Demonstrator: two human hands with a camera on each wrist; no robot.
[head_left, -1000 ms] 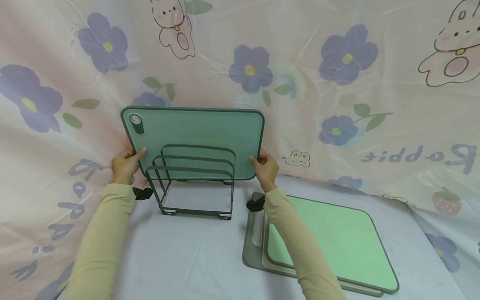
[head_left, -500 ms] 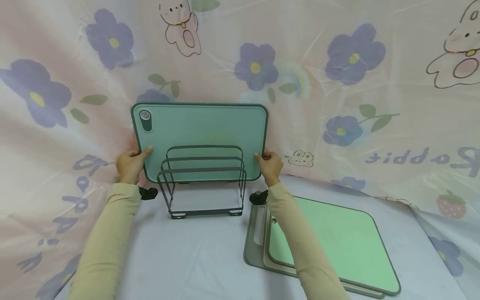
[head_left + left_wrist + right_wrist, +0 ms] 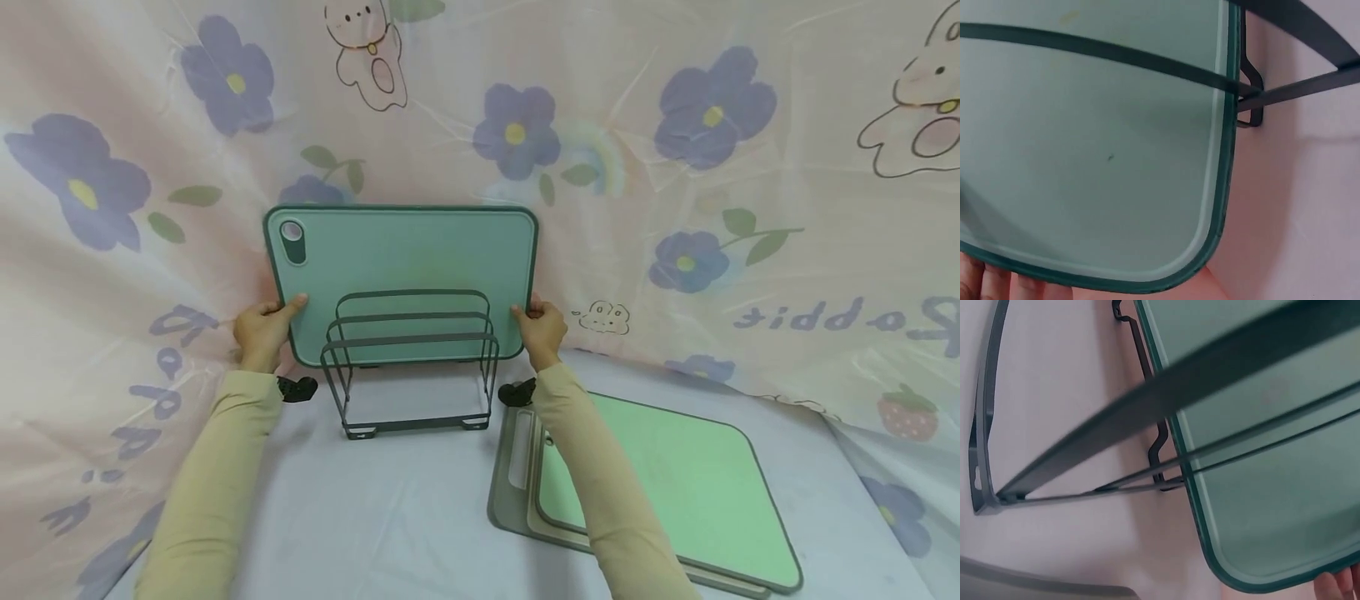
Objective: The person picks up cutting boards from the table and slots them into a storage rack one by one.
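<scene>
I see the left hand point(image 3: 261, 335) and right hand point(image 3: 543, 335) pinching the cutting board point(image 3: 412, 250); the rack point(image 3: 408, 339), now squarer, seems better aligned.

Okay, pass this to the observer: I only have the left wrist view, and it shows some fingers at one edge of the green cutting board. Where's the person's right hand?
Observer: In the head view, the right hand grips the right edge of the green cutting board.
Operator: I can't see a hole in it anywhere. Is there one?
Observer: Yes, a handle hole near its upper left corner, as the head view shows it.
Operator: Anything lying off to the right, out of my picture?
Observer: Yes, a light-green cutting board lies uppermost on stacked boards, to the right of the dark rack.
</scene>
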